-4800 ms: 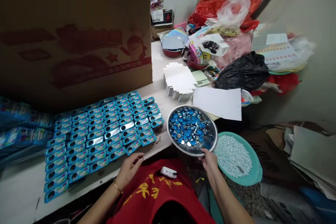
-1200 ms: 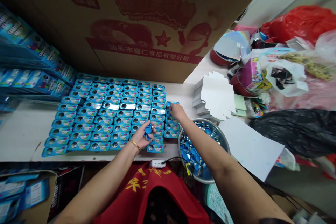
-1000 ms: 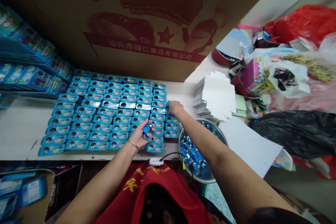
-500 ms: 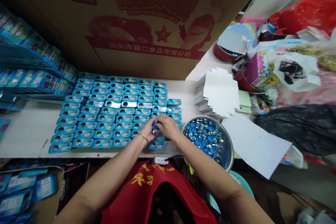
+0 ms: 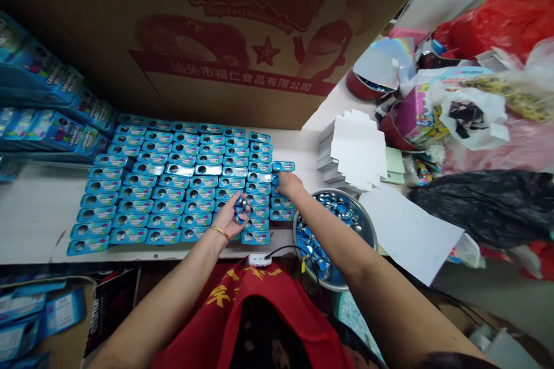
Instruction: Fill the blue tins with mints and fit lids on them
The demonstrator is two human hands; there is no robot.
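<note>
My left hand (image 5: pixel 225 220), palm up with fingers curled, holds several small round blue-and-silver metal caps (image 5: pixel 240 207) over the front rows of boxes. Small blue printed boxes (image 5: pixel 173 180), each with a round hole, lie in columns on the table. My right hand (image 5: pixel 289 184) reaches down to the short right-hand column, its fingers pressed together at one box; whatever is between the fingertips is hidden. At the head of that column, a box (image 5: pixel 284 166) has a blue cap in its hole. Below my right forearm, a metal bowl (image 5: pixel 375 242) contains many more such caps (image 5: pixel 341 204).
A large printed carton (image 5: pixel 234 98) stands behind the boxes. Stacked blue boxes (image 5: pixel 52 132) are at left. White folded cartons (image 5: pixel 357 150), a white sheet (image 5: pixel 411 230) and a black plastic bag (image 5: pixel 485 202) lie at right. A white device (image 5: pixel 259 260) with a cable sits at the table's front edge.
My hands have separated. The right one has moved up and right to the short column; the left has shifted a little left, still holding caps. The view has shifted slightly.
</note>
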